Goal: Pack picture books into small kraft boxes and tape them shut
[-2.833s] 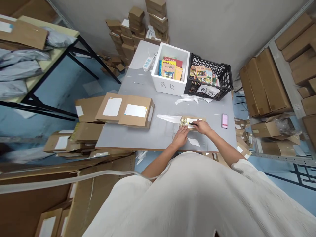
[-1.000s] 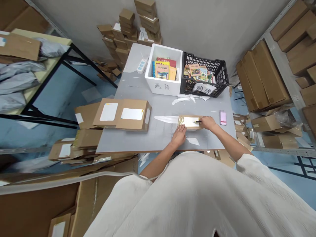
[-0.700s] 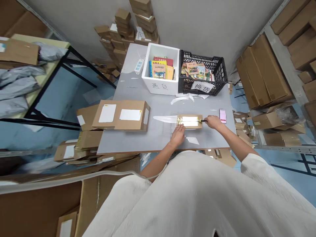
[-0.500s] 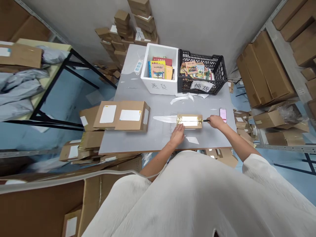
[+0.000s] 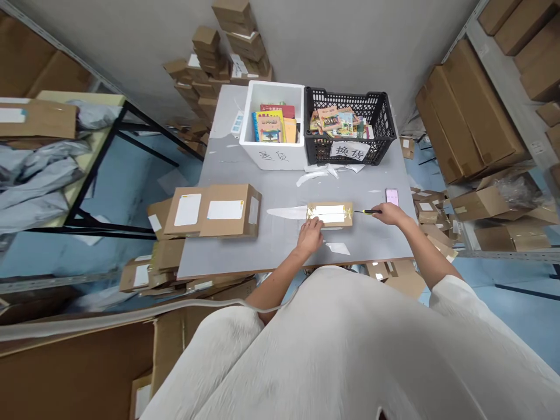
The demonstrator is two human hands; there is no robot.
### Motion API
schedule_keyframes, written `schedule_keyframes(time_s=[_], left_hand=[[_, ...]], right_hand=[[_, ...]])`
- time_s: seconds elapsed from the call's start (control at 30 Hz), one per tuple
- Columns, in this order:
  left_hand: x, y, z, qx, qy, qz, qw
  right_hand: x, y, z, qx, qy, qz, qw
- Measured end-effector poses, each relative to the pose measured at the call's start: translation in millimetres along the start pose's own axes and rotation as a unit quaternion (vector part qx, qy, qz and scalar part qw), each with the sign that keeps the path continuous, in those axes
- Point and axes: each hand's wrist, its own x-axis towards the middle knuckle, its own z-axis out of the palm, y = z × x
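Right now the small carton (image 5: 330,214) lies on the grey table (image 5: 280,251), the left hand (image 5: 310,235) resting on the carton's seven-o'clock corner with fingers extended. At its three o'clock, the right hand (image 5: 388,213) grips a cutter (image 5: 368,212), blade tip just beside the carton; a white foam bin (image 5: 272,158) stands at eleven.

Grey table (image 5: 280,248): small carton (image 5: 333,214), white bin (image 5: 276,164), crate (image 5: 318,153).

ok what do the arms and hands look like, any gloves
Loose white sleeves end near the elbows; the left forearm and right forearm are bare. The left hand and right hand are ungloved. A pale cable runs past the left forearm.
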Motion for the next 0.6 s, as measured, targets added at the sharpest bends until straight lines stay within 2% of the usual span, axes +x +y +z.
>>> schedule_keyframes(time_s=[0.2,0.3,0.6], left_hand=[[41,31,-11.4,0.04,-0.036,0.039,0.998],[57,42,-13.8,0.07,-0.073,0.051,0.994],[73,48,-13.7,0.121,-0.125,0.045,0.984]], right_hand=[[-5,13,28,0.115,0.037,-0.039,0.992],[-4,19,41,0.172,0.059,-0.05,0.982],[5,34,66,0.245,0.071,-0.057,0.965]])
